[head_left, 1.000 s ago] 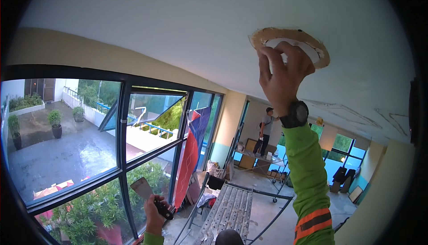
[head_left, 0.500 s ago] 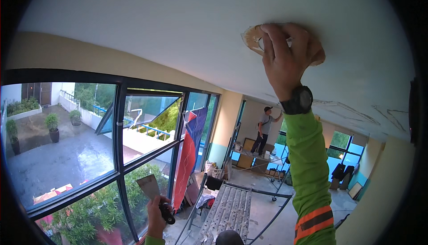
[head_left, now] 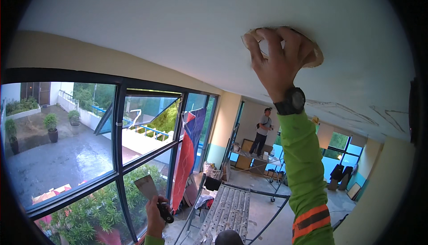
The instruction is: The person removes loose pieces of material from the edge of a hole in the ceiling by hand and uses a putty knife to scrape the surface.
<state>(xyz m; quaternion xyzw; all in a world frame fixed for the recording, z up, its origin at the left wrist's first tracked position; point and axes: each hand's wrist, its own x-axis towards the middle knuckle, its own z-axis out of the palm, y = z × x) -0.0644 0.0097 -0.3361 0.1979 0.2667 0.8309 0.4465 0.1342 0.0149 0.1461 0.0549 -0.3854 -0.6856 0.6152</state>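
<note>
My right hand reaches up to the white ceiling, its fingers curled over a tan, ragged-edged oval piece. A pale patch shows between the fingers, and the palm hides much of the piece. Whether it is loose or part of the ceiling, I cannot tell. Low at the left, my left hand is closed round the dark handle of a putty knife. Its wide blade points up and to the left, apart from the ceiling.
A perforated metal scaffold platform with tubular rails lies below. Large dark-framed windows line the left, one pane tilted open, beside a hanging red and blue cloth. Farther back, another person stands on a raised platform.
My right hand has shifted slightly left on the tan piece, its fingers more spread. The putty knife has barely moved. The other person has lowered an arm from the wall and turned.
</note>
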